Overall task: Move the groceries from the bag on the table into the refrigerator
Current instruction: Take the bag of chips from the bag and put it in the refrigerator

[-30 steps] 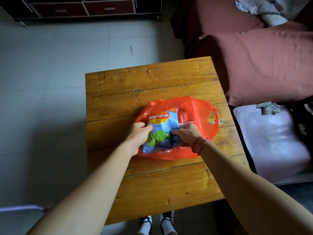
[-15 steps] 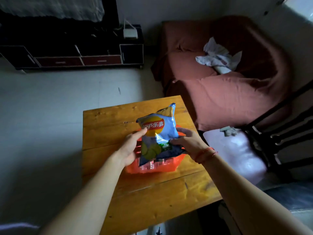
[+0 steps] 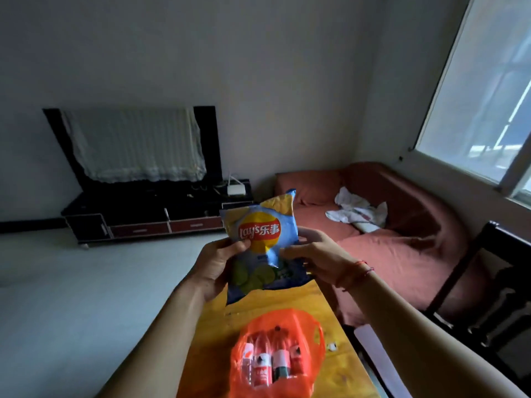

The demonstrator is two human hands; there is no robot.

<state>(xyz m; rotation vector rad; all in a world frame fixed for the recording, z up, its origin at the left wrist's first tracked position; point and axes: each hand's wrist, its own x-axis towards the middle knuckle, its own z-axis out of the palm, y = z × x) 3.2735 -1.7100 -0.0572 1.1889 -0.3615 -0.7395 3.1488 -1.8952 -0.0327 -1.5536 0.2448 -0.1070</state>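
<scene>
A blue and yellow Lay's chip bag is held up in the air above the far end of the wooden table. My left hand grips its left side and my right hand grips its right side. Below, an orange plastic bag lies on the table with several bottles showing through it. No refrigerator is in view.
A red-brown sofa with white cloth on it stands to the right under a window. A black TV stand with a cloth-covered screen sits against the far wall. A dark chair is at the right. Pale floor lies to the left.
Both hands have lifted the chip bag out of the orange bag and raised it well above the table. My view has tilted up toward the room.
</scene>
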